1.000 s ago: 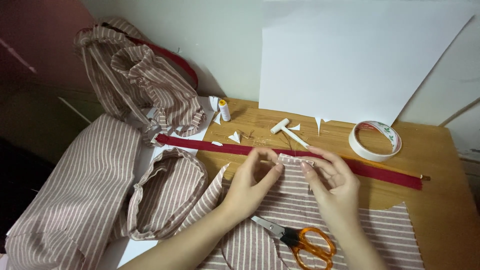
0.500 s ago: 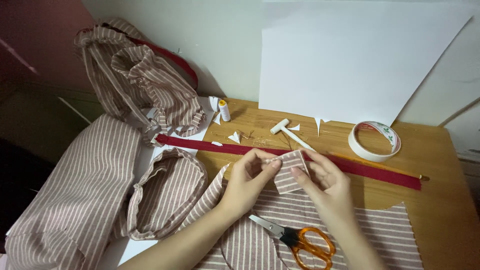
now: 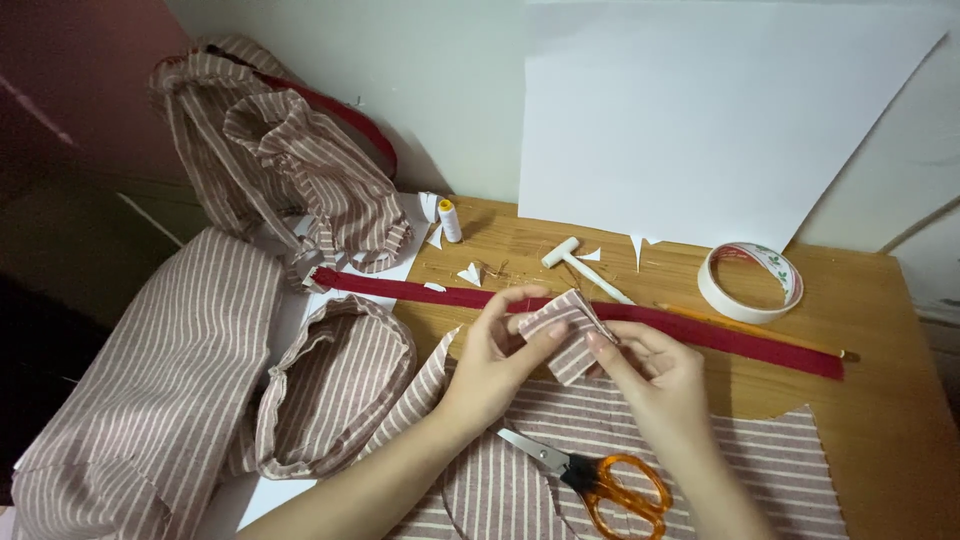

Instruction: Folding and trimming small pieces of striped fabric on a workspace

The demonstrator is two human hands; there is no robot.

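Observation:
A small folded piece of pink-and-white striped cloth (image 3: 566, 330) is pinched between both hands just above the table. My left hand (image 3: 497, 358) grips its left side with thumb and fingers. My right hand (image 3: 652, 365) holds its right edge with the fingertips. Right behind the hands a long dark red zipper strip (image 3: 720, 335) lies across the wooden table (image 3: 880, 400). Beneath my wrists spreads a larger striped cloth panel (image 3: 770, 460), with orange-handled scissors (image 3: 600, 480) lying on it, shut.
A roll of white tape (image 3: 750, 282) sits at the back right, a pencil (image 3: 745, 325) beside the zipper, a small white mallet (image 3: 575, 262) and a thread spool (image 3: 449, 220) behind. Striped fabric bags (image 3: 290, 170) pile at the left. A white sheet (image 3: 700, 110) leans on the wall.
Both hands have lifted the edge of the small striped piece off the table and folded it over; it was lying flat under my fingers before.

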